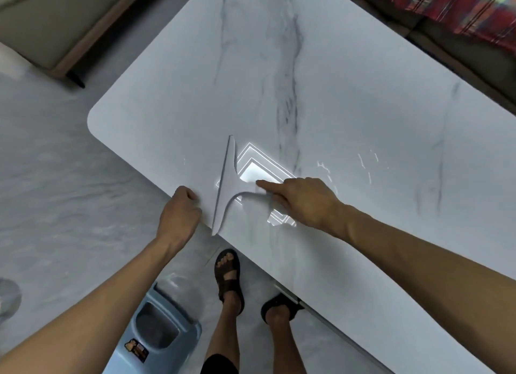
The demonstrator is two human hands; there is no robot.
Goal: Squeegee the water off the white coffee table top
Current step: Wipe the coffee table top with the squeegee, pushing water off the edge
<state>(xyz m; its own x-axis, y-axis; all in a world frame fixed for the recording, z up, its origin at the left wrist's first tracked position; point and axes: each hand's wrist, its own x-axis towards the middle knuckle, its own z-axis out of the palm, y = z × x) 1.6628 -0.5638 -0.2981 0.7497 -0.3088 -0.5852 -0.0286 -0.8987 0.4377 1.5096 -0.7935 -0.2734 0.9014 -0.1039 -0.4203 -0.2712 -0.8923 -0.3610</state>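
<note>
A white T-shaped squeegee (pixel 227 186) lies with its blade on the white marble-look coffee table top (pixel 321 100), close to the near edge. My right hand (pixel 300 200) grips its handle, index finger stretched along it. My left hand (pixel 180 209) is curled into a fist at the table's near edge, just left of the blade, holding nothing that I can see. Thin streaks of water (pixel 365 164) glint on the top to the right of my right hand. A ceiling light reflects brightly beside the blade.
A light blue bucket (pixel 159 329) stands on the grey floor below my left arm. My sandalled feet (pixel 229 273) are by the table's near edge. A sofa base (pixel 69 33) sits far left, a sofa with a red plaid cloth (pixel 460 8) far right.
</note>
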